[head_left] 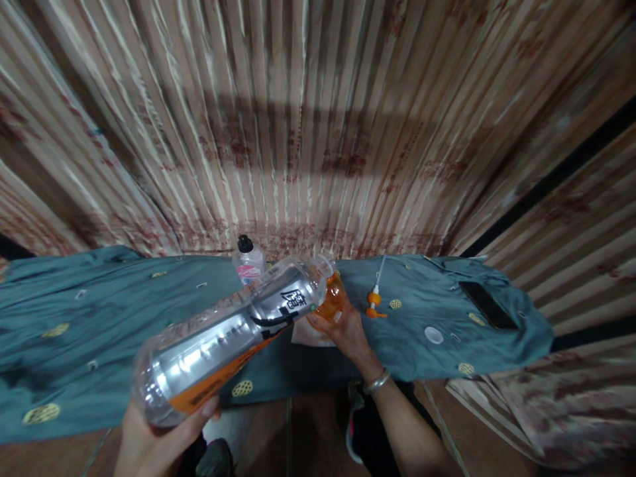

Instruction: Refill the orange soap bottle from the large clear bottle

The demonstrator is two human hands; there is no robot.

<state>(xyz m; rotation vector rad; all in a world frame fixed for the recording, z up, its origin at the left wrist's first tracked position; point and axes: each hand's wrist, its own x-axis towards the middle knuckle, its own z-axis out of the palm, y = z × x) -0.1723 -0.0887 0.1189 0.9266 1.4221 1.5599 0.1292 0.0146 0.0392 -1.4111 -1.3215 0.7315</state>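
Note:
My left hand (159, 434) grips the base of a large clear plastic bottle (233, 331) with a silver and orange label, tilted so its open neck points down to the right. The neck meets a small orange bottle (332, 299), which my right hand (348, 328) holds steady on the teal cloth (124, 305). An orange pump top with a white tube (373, 301) lies on the cloth just right of that hand. A white cap (434, 334) lies farther right.
A small clear bottle with a black cap and pink label (247, 262) stands behind the big bottle. A black phone (487, 305) lies at the cloth's right end. Striped curtains (318, 132) hang behind. A white cloth or paper lies under my right hand.

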